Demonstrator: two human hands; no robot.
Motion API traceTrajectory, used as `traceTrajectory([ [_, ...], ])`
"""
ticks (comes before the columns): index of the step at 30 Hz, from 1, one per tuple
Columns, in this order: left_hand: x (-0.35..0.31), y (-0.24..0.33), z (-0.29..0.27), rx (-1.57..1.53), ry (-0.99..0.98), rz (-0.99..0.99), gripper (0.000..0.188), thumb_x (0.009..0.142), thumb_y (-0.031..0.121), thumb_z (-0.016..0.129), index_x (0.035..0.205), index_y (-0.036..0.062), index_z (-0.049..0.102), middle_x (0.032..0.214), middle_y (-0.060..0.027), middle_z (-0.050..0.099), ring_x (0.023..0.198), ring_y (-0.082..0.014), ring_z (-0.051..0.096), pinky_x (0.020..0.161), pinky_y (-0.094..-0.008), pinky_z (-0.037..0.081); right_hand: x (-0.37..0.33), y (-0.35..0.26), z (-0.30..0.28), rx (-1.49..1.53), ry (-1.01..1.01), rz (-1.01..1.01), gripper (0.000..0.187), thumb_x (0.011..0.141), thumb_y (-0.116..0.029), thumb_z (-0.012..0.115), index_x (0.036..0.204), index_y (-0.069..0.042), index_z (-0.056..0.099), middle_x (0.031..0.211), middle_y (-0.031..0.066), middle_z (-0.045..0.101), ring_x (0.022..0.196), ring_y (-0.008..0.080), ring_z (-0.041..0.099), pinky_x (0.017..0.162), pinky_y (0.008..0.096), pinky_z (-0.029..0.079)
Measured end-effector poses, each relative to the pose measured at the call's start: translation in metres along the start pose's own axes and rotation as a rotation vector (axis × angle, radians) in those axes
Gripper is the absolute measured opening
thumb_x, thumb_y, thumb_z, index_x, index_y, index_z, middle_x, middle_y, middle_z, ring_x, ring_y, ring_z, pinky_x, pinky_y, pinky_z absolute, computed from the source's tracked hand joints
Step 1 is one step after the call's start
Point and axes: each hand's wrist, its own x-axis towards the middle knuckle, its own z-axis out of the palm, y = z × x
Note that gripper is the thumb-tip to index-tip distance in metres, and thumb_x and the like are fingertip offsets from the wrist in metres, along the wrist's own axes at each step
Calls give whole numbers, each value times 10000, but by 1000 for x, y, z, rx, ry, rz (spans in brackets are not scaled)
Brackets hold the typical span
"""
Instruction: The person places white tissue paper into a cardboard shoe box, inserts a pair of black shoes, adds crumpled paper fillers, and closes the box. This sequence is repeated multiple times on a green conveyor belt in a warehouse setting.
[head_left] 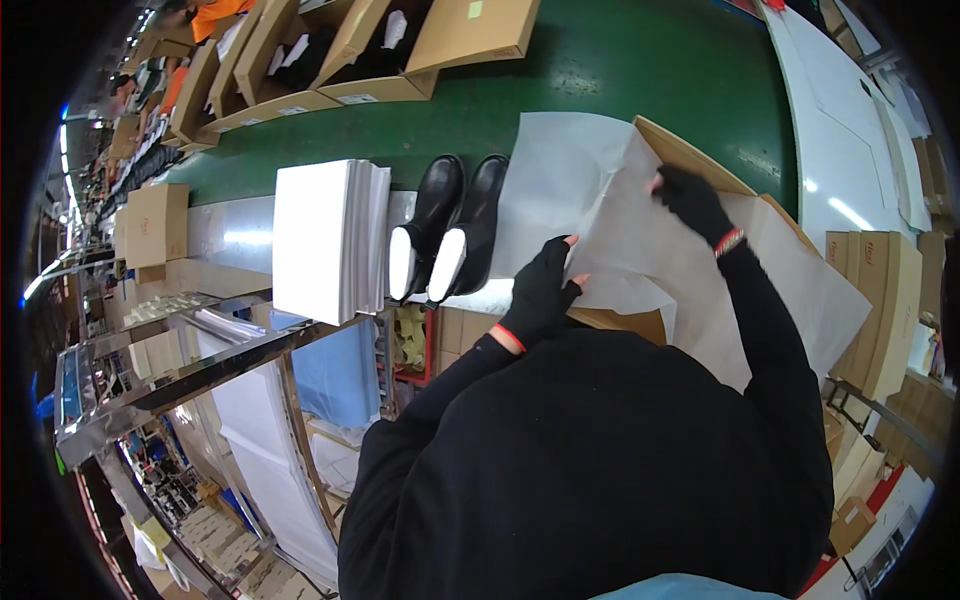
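Sheets of thin white tissue paper (560,170) lie spread over an open cardboard box (690,155), whose brown edges show at the far side and near my body. My left hand (545,288), in a black fingerless glove, rests at the paper's near left part, its thumb and forefinger apart. Over the far part of the sheet is my right hand (692,205), similarly gloved, its fingers curled in against the paper; whether they grip it is hidden. Left of the paper, a pair of black ankle boots (440,190) lies side by side, with white pieces in their openings.
A stack of white sheets (312,240) stands left of the boots. Open shoe boxes (370,88) line the far edge of the green table (600,60). Closed brown boxes (880,300) are at the right. A metal frame (210,370) runs along the near left.
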Motion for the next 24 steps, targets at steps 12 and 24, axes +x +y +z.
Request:
traceTrajectory([
  [12, -9, -10, 17, 89, -176, -163, 686, 816, 71, 600, 1442, 139, 327, 960, -179, 634, 812, -342, 621, 693, -420, 490, -35, 27, 91, -829, -98, 7, 1242, 427, -560, 838, 1437, -81, 298, 1511, 228, 203, 1395, 444, 155, 1039, 685, 179],
  [24, -46, 1, 10, 132, -374, -77, 747, 814, 72, 606, 1470, 123, 251, 1116, -155, 597, 932, -324, 619, 724, -407, 491, 78, 30, 36, -642, 352, -297, 368, 912, -374, 484, 753, -81, 638, 799, 130, 656, 703, 273, 627, 603, 391, 482],
])
